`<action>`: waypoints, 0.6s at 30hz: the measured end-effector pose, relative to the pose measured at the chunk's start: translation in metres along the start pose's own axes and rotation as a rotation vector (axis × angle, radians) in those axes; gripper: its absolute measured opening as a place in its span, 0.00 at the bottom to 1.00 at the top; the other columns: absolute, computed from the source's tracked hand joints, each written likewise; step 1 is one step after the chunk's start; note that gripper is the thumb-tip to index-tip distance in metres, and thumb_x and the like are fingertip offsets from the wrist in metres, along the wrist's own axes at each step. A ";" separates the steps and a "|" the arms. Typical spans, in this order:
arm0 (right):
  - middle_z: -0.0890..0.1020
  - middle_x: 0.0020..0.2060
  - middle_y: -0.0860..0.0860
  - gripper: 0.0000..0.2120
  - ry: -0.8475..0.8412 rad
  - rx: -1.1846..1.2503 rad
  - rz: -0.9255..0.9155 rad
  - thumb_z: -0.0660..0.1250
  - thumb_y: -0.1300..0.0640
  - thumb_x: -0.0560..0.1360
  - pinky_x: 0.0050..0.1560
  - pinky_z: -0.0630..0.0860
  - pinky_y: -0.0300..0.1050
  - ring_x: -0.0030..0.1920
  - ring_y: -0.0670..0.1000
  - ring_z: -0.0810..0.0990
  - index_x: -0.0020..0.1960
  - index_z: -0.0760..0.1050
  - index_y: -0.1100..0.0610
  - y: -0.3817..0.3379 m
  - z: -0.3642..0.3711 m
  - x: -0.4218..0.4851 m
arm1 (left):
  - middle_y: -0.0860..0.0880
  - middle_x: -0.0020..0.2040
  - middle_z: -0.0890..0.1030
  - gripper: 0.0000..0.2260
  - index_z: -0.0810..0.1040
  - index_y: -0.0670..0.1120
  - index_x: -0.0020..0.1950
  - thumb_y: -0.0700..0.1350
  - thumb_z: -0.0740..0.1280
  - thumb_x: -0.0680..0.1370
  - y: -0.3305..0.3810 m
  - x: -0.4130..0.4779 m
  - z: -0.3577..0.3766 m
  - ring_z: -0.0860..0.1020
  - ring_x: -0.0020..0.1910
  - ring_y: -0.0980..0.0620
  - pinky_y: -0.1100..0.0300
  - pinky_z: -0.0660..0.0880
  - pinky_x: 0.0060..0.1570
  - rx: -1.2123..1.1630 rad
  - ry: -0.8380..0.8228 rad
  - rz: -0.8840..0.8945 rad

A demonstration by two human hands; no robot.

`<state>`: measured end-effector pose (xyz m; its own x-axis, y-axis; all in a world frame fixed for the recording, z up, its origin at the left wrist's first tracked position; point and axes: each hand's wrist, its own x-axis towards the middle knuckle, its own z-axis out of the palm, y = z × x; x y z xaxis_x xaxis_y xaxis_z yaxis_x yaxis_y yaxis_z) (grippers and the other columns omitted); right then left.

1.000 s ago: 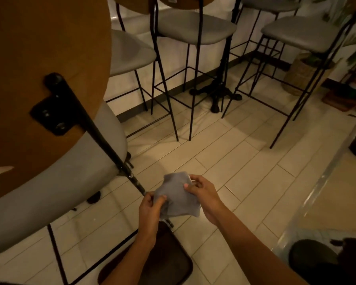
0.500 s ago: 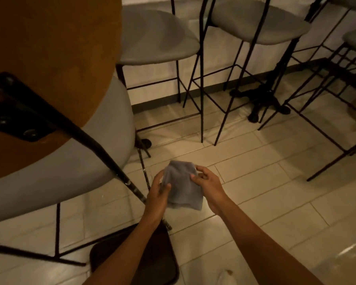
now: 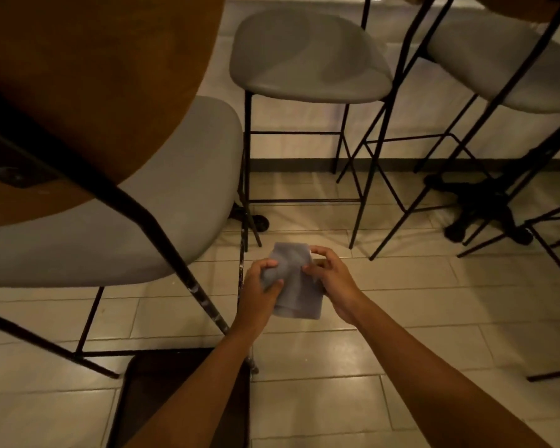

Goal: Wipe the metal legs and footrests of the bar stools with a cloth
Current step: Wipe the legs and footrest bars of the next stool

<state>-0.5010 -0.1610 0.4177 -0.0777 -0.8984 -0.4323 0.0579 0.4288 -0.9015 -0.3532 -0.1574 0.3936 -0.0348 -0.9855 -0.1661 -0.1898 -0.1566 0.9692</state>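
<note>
A grey cloth (image 3: 296,286) hangs folded between both hands above the tiled floor. My left hand (image 3: 259,295) grips its left edge and my right hand (image 3: 332,279) pinches its upper right corner. Close on the left stands a bar stool with a grey seat (image 3: 117,221) and a wooden backrest (image 3: 88,76); its scuffed black metal leg (image 3: 204,299) slants down just left of my left hand. A second stool (image 3: 304,56) stands ahead, with a thin black footrest bar (image 3: 304,200) low between its legs. The cloth touches no stool.
A third stool (image 3: 505,63) stands at the upper right beside a black table base (image 3: 479,205) on the floor. More black legs (image 3: 550,247) cross at the far right. A dark brown seat (image 3: 181,399) lies below my left forearm. Pale floor tiles (image 3: 401,286) stretch to the right.
The view has swung left and down, so the stools ahead now sit closer and more central. Both hands stay on the cloth, and the right hand has shifted to its top corner.
</note>
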 end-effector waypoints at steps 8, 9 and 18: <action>0.75 0.45 0.52 0.15 -0.085 -0.104 -0.136 0.61 0.66 0.74 0.43 0.75 0.48 0.44 0.52 0.76 0.53 0.67 0.48 0.015 0.023 0.039 | 0.50 0.59 0.69 0.15 0.72 0.45 0.62 0.34 0.62 0.76 -0.021 0.014 -0.002 0.70 0.57 0.55 0.74 0.69 0.45 0.151 0.196 -0.016; 0.74 0.45 0.52 0.16 -0.106 -0.105 -0.158 0.60 0.67 0.74 0.41 0.75 0.46 0.43 0.51 0.76 0.51 0.66 0.47 0.017 0.022 0.045 | 0.50 0.59 0.69 0.16 0.72 0.45 0.62 0.33 0.61 0.76 -0.024 0.017 0.002 0.69 0.57 0.55 0.73 0.70 0.47 0.156 0.230 -0.012; 0.74 0.50 0.52 0.17 -0.304 -0.330 -0.382 0.53 0.77 0.72 0.53 0.72 0.30 0.50 0.38 0.75 0.53 0.70 0.61 0.054 0.026 0.112 | 0.43 0.61 0.75 0.18 0.71 0.42 0.63 0.29 0.59 0.75 -0.069 0.047 0.031 0.74 0.61 0.45 0.51 0.72 0.62 0.001 0.539 0.016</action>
<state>-0.4804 -0.2406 0.3208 0.2596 -0.9610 -0.0951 -0.2348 0.0327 -0.9715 -0.3724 -0.1904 0.3131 0.4709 -0.8815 -0.0338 -0.1944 -0.1411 0.9707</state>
